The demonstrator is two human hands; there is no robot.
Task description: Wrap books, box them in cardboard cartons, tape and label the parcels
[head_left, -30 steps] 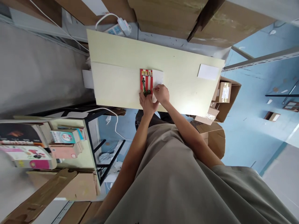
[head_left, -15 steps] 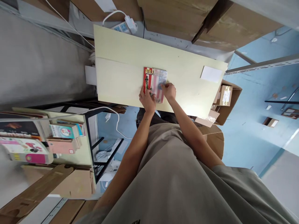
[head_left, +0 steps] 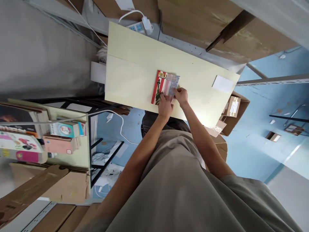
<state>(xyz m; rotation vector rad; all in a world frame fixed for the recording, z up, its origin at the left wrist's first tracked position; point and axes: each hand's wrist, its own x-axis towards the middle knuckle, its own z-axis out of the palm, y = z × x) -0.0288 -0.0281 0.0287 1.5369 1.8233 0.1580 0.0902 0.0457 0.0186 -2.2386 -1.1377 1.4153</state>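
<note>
The left hand (head_left: 165,109) lies over the lower edge of a book (head_left: 163,85), its fingers loosely spread and slightly bent on the cover, the thumb set apart toward the right; it rests on the book without closing round it. The right hand (head_left: 181,95) is narrow, thumb and fingertips drawn together at the book's right edge, though whether they pinch the cover or only touch it cannot be told. The book lies face up around the middle of a pale yellow board (head_left: 130,80), closer to its near edge. Its long axis runs away from the person, the titled top pointing to the far side and leaning a little to the right. Red and white stripes and a green statue figure show on the left of the cover; the right part looks paler and hazy. A white card (head_left: 222,83) lies well apart, near the board's right end.
</note>
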